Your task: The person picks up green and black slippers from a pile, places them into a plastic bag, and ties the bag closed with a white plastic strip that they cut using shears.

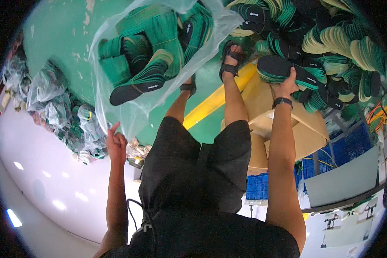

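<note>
My right hand (287, 84) is closed round a bundle of shoe insoles (274, 68), green-edged with a black top, at the near edge of a large heap of insoles (331, 41). On the left, a clear plastic bag (137, 114) lies wide open with several green and black insole bundles (163, 38) in it. Some of those bundles have thin ties round them. My left hand (117, 145) is at the bag's near rim, fingers curled and one partly raised. The film seems pinched there, though the grip shows only in part.
A cardboard box (305, 133) stands open below the heap, beside blue crates (342, 148). Filled plastic bags (47, 88) line the left side. A yellow strip (219, 101) crosses the green floor (64, 30) between my feet. A pale panel (342, 180) is at right.
</note>
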Demonstrator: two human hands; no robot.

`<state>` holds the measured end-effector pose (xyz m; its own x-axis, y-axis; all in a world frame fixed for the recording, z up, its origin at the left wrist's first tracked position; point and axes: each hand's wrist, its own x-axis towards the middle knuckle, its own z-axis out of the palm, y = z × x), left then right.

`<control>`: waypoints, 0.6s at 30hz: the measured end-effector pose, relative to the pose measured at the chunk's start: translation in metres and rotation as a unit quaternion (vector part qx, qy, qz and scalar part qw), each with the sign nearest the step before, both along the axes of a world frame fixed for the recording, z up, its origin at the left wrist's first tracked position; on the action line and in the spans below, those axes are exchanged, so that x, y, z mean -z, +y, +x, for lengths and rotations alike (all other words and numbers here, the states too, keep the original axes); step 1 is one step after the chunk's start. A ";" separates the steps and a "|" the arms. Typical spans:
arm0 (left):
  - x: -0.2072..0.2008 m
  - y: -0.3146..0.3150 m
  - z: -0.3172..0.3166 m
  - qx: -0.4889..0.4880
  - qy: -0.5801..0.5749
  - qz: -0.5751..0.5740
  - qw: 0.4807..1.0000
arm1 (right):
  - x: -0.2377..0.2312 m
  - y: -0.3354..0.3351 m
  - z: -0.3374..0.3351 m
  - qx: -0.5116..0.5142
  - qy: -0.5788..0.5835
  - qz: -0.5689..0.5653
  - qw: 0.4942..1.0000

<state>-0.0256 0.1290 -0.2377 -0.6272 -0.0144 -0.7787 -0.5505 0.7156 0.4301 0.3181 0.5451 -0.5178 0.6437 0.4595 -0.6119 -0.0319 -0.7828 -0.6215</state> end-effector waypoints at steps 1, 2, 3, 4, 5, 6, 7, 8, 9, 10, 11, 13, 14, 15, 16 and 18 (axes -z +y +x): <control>-0.002 0.017 -0.002 -0.090 -0.033 0.046 0.994 | -0.003 -0.011 0.017 -0.065 0.134 0.118 0.982; -0.005 0.015 -0.003 -0.101 -0.027 0.051 0.993 | -0.025 -0.020 -0.001 -0.061 0.134 0.117 0.982; -0.010 0.009 -0.003 -0.113 -0.019 0.062 0.991 | -0.059 -0.026 -0.026 -0.059 0.136 0.121 0.982; -0.014 0.008 -0.005 -0.106 -0.023 0.068 0.992 | -0.085 -0.033 -0.038 -0.108 0.194 0.131 0.966; -0.016 0.004 -0.009 -0.098 -0.027 0.080 0.992 | -0.112 -0.041 -0.054 -0.159 0.250 0.145 0.944; -0.019 0.000 -0.011 -0.090 -0.028 0.099 0.991 | -0.149 -0.050 -0.083 -0.218 0.299 0.127 0.920; -0.020 0.000 -0.014 -0.073 -0.020 0.105 0.992 | -0.154 -0.068 -0.089 -0.269 0.306 0.124 0.905; -0.021 0.000 -0.016 -0.060 -0.009 0.108 0.992 | -0.159 -0.086 -0.105 -0.297 0.308 0.114 0.896; -0.024 -0.001 -0.020 -0.046 0.005 0.111 0.993 | -0.168 -0.104 -0.134 -0.311 0.320 0.107 0.888; -0.027 0.000 -0.026 -0.086 -0.013 0.155 0.984 | -0.179 -0.119 -0.166 -0.316 0.331 0.112 0.882; -0.029 -0.001 -0.033 -0.087 -0.009 0.173 0.981 | -0.185 -0.135 -0.202 -0.308 0.359 0.121 0.873; -0.031 -0.003 -0.039 -0.090 -0.010 0.202 0.975 | -0.180 -0.167 -0.268 -0.249 0.443 0.120 0.853; -0.035 0.006 -0.040 -0.110 -0.008 0.194 0.975 | -0.165 -0.180 -0.294 -0.181 0.516 0.064 0.835; -0.035 0.002 -0.044 -0.106 -0.009 0.215 0.971 | -0.148 -0.190 -0.323 -0.194 0.504 0.102 0.835; -0.036 -0.002 -0.044 -0.100 -0.014 0.238 0.966 | -0.123 -0.195 -0.343 -0.284 0.437 0.093 0.848; -0.027 -0.010 -0.041 -0.105 -0.028 0.263 0.959 | -0.078 -0.207 -0.367 -0.322 0.402 0.072 0.854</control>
